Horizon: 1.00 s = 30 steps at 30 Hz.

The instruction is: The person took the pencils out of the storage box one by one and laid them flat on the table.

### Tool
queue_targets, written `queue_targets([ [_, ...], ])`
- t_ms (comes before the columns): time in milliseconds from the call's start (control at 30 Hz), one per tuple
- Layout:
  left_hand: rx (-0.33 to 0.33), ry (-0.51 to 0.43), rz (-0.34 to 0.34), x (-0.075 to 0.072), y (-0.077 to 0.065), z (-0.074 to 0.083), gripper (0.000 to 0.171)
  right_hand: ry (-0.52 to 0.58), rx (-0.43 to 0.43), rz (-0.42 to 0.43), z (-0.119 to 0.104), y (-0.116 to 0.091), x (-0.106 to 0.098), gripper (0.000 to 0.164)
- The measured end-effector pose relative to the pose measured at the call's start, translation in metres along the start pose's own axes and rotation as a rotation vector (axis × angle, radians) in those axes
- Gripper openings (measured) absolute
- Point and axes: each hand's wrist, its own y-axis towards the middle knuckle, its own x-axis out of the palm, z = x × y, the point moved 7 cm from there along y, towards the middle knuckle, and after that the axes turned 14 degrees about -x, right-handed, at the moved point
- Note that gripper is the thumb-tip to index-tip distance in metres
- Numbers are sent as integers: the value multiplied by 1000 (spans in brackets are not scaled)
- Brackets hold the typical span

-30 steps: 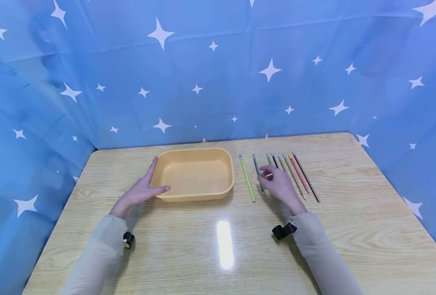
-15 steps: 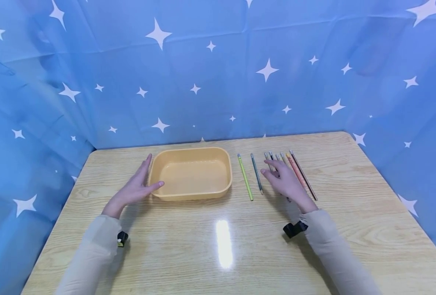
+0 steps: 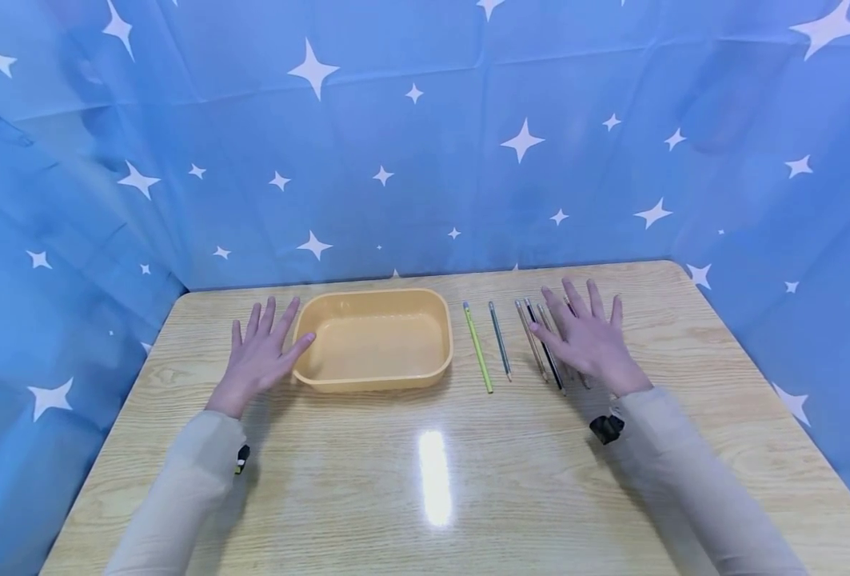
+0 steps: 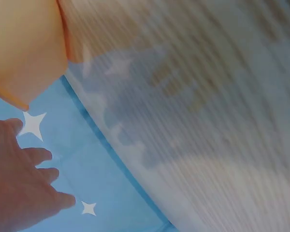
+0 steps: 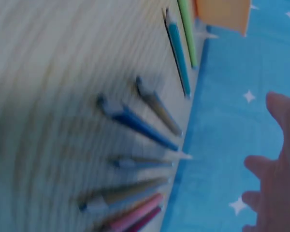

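Note:
My left hand (image 3: 257, 360) hovers at the left end of a yellow-orange plastic tray (image 3: 374, 386), fingers spread, the thumb near its rim. In the left wrist view, this hand (image 4: 24, 183) appears apart from the tray (image 4: 29, 43). To the tray's right lie a lime-green pencil (image 3: 478, 347) and a teal pencil (image 3: 500, 341), side by side. Farther right, my right hand (image 3: 592, 338) is spread above several more pencils and holds nothing. It partly hides them in the head view. In the right wrist view, a blue pencil (image 5: 140, 128) and a pink pencil (image 5: 135, 213) show among them.
A wood-grain table (image 3: 338, 480) carries everything, with a bright light reflection (image 3: 435, 478) near its middle. Behind its back edge hangs a blue curtain (image 3: 425, 144) with white stars. Small black cameras (image 3: 607, 428) sit at the wrists.
My right hand has let go of the teal pencil, moved right over the other pencils and spread its fingers. The left hand has drawn back leftward from the tray and spread out too.

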Motion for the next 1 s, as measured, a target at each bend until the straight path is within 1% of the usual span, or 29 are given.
queue_targets([
  [167,-24,23,26,-3,2,4,79,-46,35,5,14,2,-4,84],
  [367,-48,26,33,-3,1,7,79,-6,73,-8,25,2,-6,84],
  [500,-61,42,40,-2,1,5,79,15,90,4,27,1,-10,84],
  [633,-67,44,52,-3,1,2,78,15,87,19,28,3,-15,84],
  [733,-66,43,60,-8,1,3,79,11,83,14,29,5,-17,85],
  [1000,-60,63,50,-16,0,3,79,-7,84,-5,30,7,-21,86],
])
